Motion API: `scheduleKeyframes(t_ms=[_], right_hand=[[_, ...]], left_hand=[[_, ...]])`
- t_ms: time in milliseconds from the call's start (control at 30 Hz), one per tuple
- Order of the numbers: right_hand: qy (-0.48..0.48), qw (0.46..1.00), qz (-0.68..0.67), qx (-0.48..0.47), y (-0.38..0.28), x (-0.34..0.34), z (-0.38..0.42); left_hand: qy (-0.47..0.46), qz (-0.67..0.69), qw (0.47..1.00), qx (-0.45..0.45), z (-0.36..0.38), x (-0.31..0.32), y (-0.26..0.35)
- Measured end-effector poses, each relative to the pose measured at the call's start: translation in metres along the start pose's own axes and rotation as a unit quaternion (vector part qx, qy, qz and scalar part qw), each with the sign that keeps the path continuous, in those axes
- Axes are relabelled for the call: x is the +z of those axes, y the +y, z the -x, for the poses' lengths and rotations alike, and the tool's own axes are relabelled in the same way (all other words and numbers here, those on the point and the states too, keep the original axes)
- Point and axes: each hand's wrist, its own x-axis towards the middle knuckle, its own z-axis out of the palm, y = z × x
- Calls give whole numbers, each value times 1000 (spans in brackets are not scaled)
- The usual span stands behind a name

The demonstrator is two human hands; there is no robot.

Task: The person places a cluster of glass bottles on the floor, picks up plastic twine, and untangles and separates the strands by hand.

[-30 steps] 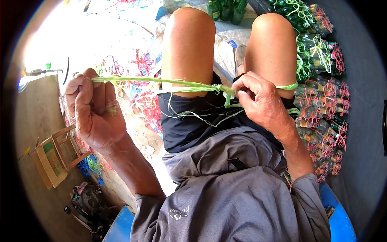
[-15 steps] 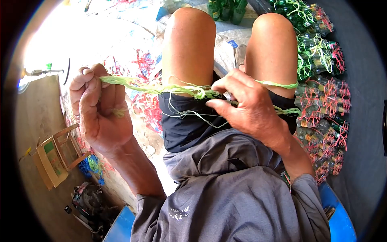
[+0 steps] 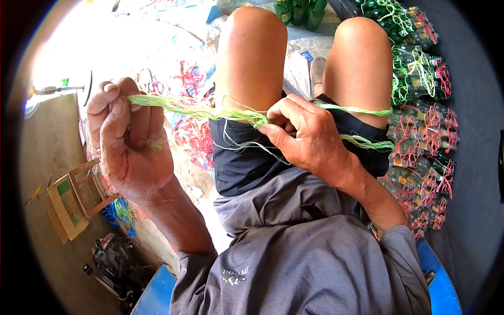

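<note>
A bundle of light green plastic twine (image 3: 197,109) stretches across my thighs between both hands. My left hand (image 3: 128,134) is closed on its left end, palm turned up, with a small strand lying across the palm. My right hand (image 3: 310,139) pinches the twine between thumb and fingers, over a knotted part near the middle. From there the twine runs right in two strands, one looped round my right knee and one lower across the black shorts (image 3: 252,163). Thin loose strands hang below the bundle.
Rows of glass bottles (image 3: 420,126) tied with pink and green twine stand at the right. Green bottles (image 3: 299,13) are beyond my knees. Pink twine (image 3: 191,136) lies heaped on the floor at left. A small wooden frame (image 3: 79,197) and a dark bag (image 3: 115,262) are lower left.
My right hand has moved a little left along the twine and its fingers have closed over the knotted part. My left hand stays almost in place, still gripping the end.
</note>
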Motion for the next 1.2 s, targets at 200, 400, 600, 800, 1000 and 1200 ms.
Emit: scheduleKeyframes(t_ms=[200, 400, 600, 800, 1000, 1200], right_hand=[[-15, 999, -32, 13, 6, 3, -4], [-62, 965, -201, 155, -1, -11, -7], [-40, 961, -222, 158, 5, -23, -11], [-14, 963, -225, 148, 7, -35, -20], [-17, 966, -212, 150, 3, -44, -25], [-30, 981, -160, 106, -6, -48, -26]], left_hand=[[51, -16, 998, 12, 6, 4, 6], [66, -32, 997, 11, 15, -4, 10], [48, -47, 998, -1, 30, -27, 12], [36, -160, 984, -75, 52, -37, 19], [-135, -586, 773, -202, 50, -6, 19], [-103, -596, 791, -93, 36, 29, -7]])
